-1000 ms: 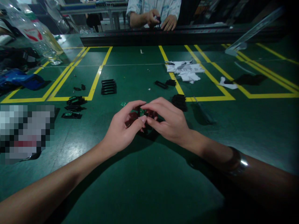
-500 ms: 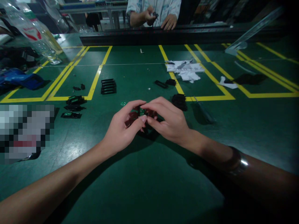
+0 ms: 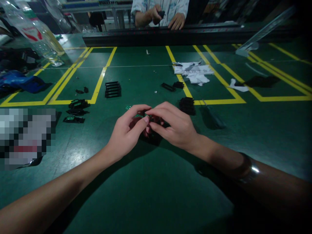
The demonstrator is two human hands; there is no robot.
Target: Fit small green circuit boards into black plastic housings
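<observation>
My left hand (image 3: 126, 131) and my right hand (image 3: 174, 126) meet over the middle of the green table (image 3: 156, 182). Their fingers are curled and pinched together around a small black part with a green circuit board (image 3: 146, 117). Most of that part is hidden by my fingers. A dark wristband (image 3: 246, 169) sits on my right forearm.
A row of black parts (image 3: 112, 89) lies left of centre, more black parts (image 3: 77, 110) further left, and a black pile (image 3: 187, 106) right of my hands. White papers (image 3: 193, 73), a plastic bottle (image 3: 36, 34) and a blue bag (image 3: 23, 83) lie farther off. Another person's hands (image 3: 162, 18) work across the table.
My fingertips have closed a little tighter over the small part. The person opposite has raised a hand with a dark object.
</observation>
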